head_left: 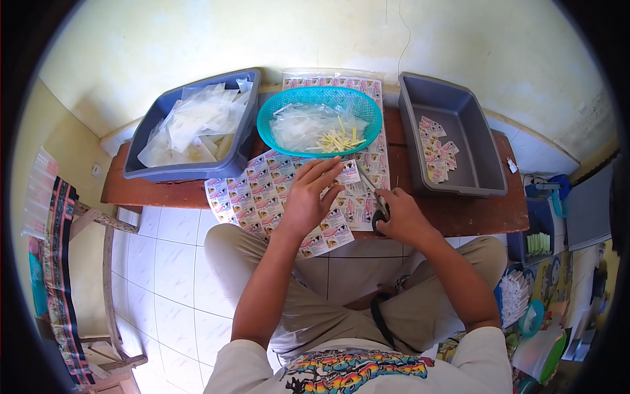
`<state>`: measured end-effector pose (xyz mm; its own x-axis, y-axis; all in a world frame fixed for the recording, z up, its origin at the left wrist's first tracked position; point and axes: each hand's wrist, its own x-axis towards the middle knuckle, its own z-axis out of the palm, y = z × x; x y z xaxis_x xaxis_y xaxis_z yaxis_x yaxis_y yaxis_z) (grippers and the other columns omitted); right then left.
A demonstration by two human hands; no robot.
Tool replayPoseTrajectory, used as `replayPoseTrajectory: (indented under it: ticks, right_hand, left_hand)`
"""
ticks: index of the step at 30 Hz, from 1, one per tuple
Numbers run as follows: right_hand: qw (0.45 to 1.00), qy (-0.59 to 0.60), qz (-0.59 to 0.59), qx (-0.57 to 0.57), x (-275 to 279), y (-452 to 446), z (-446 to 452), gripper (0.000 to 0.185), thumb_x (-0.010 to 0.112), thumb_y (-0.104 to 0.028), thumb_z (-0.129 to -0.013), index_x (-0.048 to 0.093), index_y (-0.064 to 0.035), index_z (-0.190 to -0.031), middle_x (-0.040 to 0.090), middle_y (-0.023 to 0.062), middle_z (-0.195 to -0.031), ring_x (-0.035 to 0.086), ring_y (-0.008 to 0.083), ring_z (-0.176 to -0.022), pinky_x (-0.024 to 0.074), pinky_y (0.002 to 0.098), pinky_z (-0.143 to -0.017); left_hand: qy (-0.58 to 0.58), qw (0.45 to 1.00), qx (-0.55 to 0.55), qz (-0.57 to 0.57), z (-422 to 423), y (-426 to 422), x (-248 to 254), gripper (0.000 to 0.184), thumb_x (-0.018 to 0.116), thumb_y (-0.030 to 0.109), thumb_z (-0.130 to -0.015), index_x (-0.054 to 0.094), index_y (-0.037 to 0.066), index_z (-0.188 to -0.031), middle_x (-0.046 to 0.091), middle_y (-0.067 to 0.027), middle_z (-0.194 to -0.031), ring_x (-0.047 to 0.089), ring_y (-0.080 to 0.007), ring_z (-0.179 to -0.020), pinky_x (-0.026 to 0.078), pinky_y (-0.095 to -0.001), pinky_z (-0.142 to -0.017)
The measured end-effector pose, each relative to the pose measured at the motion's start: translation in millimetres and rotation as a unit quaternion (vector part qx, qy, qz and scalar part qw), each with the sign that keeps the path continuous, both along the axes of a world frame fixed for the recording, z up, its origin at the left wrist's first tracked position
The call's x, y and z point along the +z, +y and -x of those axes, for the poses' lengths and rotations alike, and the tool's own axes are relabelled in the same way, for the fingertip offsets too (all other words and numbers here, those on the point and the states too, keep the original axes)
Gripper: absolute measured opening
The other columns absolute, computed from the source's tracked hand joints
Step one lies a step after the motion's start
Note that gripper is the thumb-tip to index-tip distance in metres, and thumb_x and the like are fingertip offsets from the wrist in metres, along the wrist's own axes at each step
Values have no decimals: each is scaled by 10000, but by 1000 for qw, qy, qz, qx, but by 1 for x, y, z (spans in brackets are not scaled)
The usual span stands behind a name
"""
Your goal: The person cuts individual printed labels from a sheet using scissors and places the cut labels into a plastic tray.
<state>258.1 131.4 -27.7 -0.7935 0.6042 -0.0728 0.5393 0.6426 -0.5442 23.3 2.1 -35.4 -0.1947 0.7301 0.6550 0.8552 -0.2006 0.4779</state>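
My left hand (311, 200) is over the printed label sheet (252, 190), its thumb and fingers closed on the edge of a small printed label (349, 172). My right hand (403, 217) grips a pair of scissors (379, 207) by the dark handles. The scissor blades point away from me, close beside the label. The sheet carries rows of repeated labels and hangs over the table's front edge. More printed sheets (384, 172) lie beneath the scissors and the turquoise basket (262, 128).
Clear plastic pouches (315, 128) and yellow strips (338, 139) fill the basket. Left of it, a grey tub (138, 172) holds plastic bags (197, 125). At right, another grey tub (476, 141) contains cut labels (436, 151). All rest on a brown wooden table (459, 220) against the wall.
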Motion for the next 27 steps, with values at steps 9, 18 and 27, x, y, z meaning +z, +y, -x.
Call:
replayPoseTrajectory:
  ticks: [9,18,27]
  right_hand:
    - [997,70,26,14,25,-7,-15,767,906,-159,-786,633,-66,-1497,645,127,-1029,663,245,-819,574,371,-772]
    - [972,149,183,15,41,-10,-14,969,947,-317,-862,470,-129,-1684,548,80,-968,595,182,-827,535,344,-749]
    - [928,188,317,45,34,-9,-4,883,872,-191,-963,413,-141,-1715,523,90,-1193,649,147,-978,598,291,-811]
  left_hand:
    - [-17,999,26,-12,7,7,-1,531,886,47,-829,757,46,-1343,735,-136,-1404,685,-363,-1242,557,-474,-1066]
    - [-39,998,39,-17,7,15,5,550,878,13,-820,755,53,-1354,733,-126,-1412,680,-352,-1266,556,-463,-1080]
    - [-58,998,29,-24,7,18,6,554,876,3,-823,755,54,-1361,733,-124,-1414,682,-350,-1261,561,-454,-1065]
